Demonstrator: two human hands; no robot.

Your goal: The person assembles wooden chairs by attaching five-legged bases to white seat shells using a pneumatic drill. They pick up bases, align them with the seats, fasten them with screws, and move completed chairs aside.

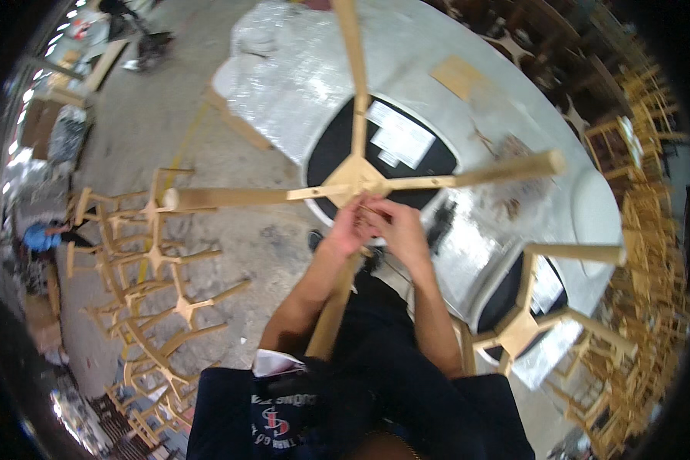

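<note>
A light wooden chair leg frame with legs spreading out from a square centre stands legs-up over a round seat with a black underside and a white label. My left hand and my right hand meet at the near edge of that centre. Both are closed, fingertips pinched together. Whatever small thing lies between them is too hidden to name. One leg runs back toward me beside my left forearm.
The seat rests on a table covered in clear plastic. A second legs-up chair stands at the right. Stacked wooden frames lie on the floor at left, and more chairs crowd the far right. Another person is at far left.
</note>
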